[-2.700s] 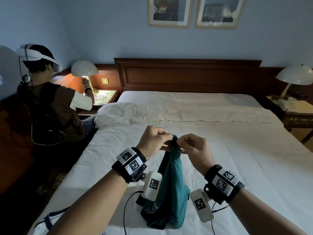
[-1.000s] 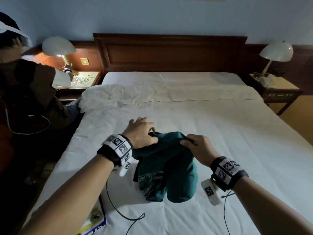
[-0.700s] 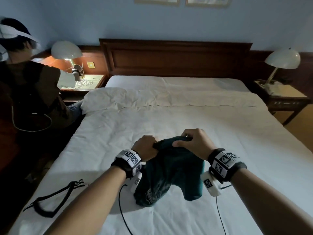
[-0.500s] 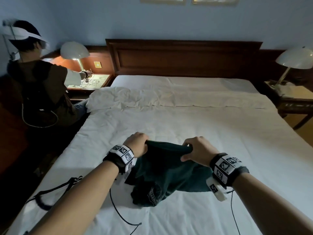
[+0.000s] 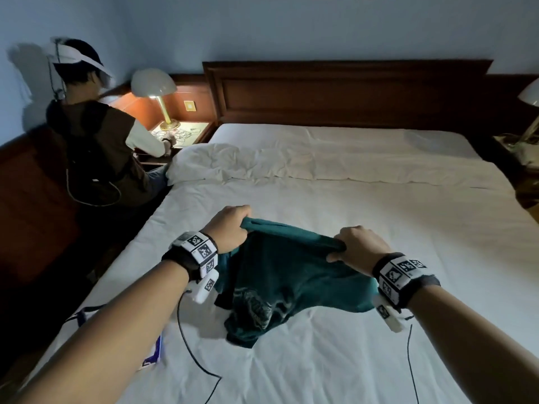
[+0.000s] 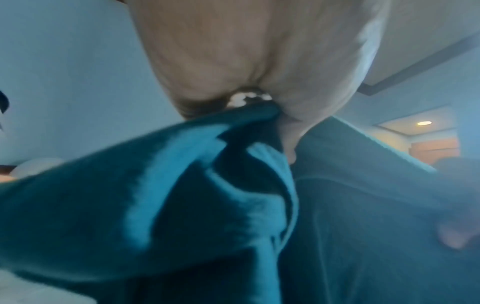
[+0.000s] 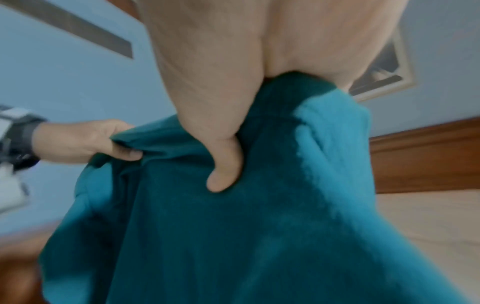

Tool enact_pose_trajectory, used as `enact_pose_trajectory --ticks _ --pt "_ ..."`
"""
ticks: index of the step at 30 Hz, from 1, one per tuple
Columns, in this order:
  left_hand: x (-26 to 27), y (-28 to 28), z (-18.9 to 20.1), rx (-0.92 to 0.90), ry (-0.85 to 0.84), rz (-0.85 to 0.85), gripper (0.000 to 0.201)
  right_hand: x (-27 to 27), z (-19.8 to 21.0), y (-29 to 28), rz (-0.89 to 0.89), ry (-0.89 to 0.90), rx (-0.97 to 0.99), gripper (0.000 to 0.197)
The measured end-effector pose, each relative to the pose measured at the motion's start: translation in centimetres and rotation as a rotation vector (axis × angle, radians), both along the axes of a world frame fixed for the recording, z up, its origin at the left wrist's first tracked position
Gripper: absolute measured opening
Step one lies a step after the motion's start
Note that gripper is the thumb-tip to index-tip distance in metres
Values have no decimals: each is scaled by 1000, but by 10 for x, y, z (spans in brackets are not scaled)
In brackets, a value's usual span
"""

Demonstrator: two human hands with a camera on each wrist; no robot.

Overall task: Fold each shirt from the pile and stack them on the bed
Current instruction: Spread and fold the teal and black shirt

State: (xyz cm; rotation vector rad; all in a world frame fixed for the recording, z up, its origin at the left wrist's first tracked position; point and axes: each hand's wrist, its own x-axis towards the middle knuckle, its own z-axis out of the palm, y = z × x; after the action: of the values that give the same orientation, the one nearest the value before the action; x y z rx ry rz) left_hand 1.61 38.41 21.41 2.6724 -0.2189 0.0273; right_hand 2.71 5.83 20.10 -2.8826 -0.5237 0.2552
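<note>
A dark teal shirt [image 5: 285, 275] with a pale print hangs between both hands over the white bed [image 5: 379, 234]; its lower part rests crumpled on the sheet. My left hand [image 5: 230, 225] grips one end of the shirt's top edge [image 6: 249, 115]. My right hand [image 5: 354, 243] grips the other end, thumb pressed on the cloth [image 7: 226, 174]. The top edge is stretched between them. In the right wrist view the left hand [image 7: 85, 142] pinches the shirt [image 7: 233, 226] too.
A rumpled white duvet fold [image 5: 248, 164] lies across the bed below the wooden headboard [image 5: 350, 94]. Another person [image 5: 93, 141] wearing a headset sits at the left by a lit lamp [image 5: 154, 86] and nightstand. Black cables [image 5: 198, 363] trail on the sheet near me.
My hands have moved apart, spreading the bunched shirt's top edge wider. The shirt hangs lower, with more of it resting on the sheet.
</note>
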Motion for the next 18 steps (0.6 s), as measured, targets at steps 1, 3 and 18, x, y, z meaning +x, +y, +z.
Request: enact_pose_trajectory --ticks 1,3,18 --pt "4 3 3 -48 -34 -3 26 3 -2 -2 -29 -14 42 19" --pt "9 6 3 -113 -33 -61 26 12 -9 -8 -130 -110 247 8" --pt "161 23 1 344 301 47 7 135 9 1 -219 -134 5 23"
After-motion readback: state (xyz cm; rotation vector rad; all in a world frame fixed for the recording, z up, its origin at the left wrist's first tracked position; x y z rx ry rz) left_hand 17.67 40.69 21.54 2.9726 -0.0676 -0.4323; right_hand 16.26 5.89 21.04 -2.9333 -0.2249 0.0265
